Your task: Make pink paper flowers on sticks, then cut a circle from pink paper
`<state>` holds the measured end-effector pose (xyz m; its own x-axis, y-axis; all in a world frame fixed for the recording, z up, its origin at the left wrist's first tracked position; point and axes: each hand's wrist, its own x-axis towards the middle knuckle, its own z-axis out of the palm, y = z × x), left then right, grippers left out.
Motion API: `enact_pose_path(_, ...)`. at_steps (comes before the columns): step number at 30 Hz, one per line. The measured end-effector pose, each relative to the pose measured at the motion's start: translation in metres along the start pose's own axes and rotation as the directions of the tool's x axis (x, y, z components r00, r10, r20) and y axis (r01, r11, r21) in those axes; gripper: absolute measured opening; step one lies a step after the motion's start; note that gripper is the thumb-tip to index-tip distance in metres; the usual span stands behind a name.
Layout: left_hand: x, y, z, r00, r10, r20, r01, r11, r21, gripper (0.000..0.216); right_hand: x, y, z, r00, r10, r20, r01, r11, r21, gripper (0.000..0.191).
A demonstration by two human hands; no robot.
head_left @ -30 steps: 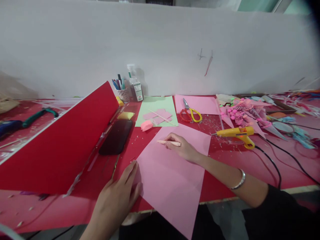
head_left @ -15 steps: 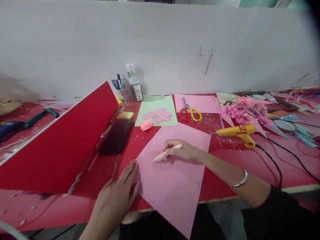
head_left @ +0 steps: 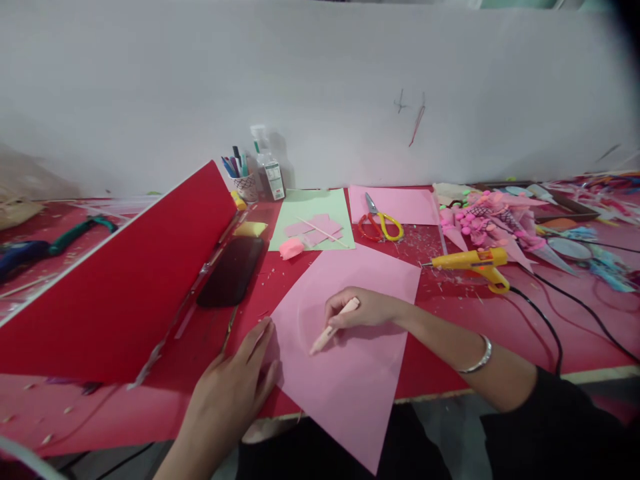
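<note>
A pink sheet of paper (head_left: 345,393) lies at an angle on the red table, its near corner hanging past the front edge. My right hand (head_left: 357,309) is closed around a pale peach marker (head_left: 325,339), tilted with its tip down on the sheet. A faint, pale curved line shows on the paper left of the marker. My left hand (head_left: 240,373) lies flat, fingers outstretched, with the fingertips on the sheet's left edge.
Yellow-and-red scissors (head_left: 383,225) and a yellow glue gun (head_left: 473,261) with its cable lie to the right. A phone (head_left: 233,272) and a leaning red board (head_left: 135,287) stand left. Behind are a green sheet (head_left: 285,217), pen cup (head_left: 245,187), bottle (head_left: 271,175) and pink craft pieces (head_left: 487,217).
My right hand has moved the marker tip down the sheet, toward me, and a faint curved line shows behind it. My left hand stays in place.
</note>
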<state>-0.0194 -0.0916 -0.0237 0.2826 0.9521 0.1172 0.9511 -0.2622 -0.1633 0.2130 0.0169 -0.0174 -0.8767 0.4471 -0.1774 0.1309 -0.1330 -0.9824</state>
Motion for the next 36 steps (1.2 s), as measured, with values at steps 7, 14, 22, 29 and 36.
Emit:
enact_pose_path(7, 0.000, 0.000, 0.000, 1.000, 0.001, 0.024, -0.002, 0.999, 0.036, 0.043, -0.003, -0.006, -0.005, 1.000, -0.002, -0.018, 0.001, 0.998, -0.063, 0.019)
enact_pose_path(14, -0.001, -0.001, 0.003, 1.000, 0.017, 0.011, -0.017, 1.000, 0.023, 0.042, 0.000, -0.002, 0.004, 0.998, -0.057, -0.019, 0.057, 0.998, -0.009, 0.012)
enact_pose_path(22, -0.001, 0.000, 0.001, 1.000, 0.010, 0.019, -0.011, 0.998, 0.059, 0.042, 0.000, 0.001, -0.013, 0.981, 0.049, 0.188, -0.014, 0.982, -0.187, 0.021)
enact_pose_path(29, -0.002, -0.004, 0.007, 1.000, 0.027, -0.012, -0.027, 0.999, 0.040, 0.043, -0.001, 0.000, -0.015, 0.985, -0.072, 0.154, 0.098, 0.981, -0.165, 0.027)
enact_pose_path(36, -0.003, -0.003, 0.009, 0.999, 0.034, -0.014, -0.034, 0.998, 0.058, 0.045, 0.003, 0.006, -0.013, 0.979, -0.040, 0.202, 0.079, 0.978, -0.193, 0.028)
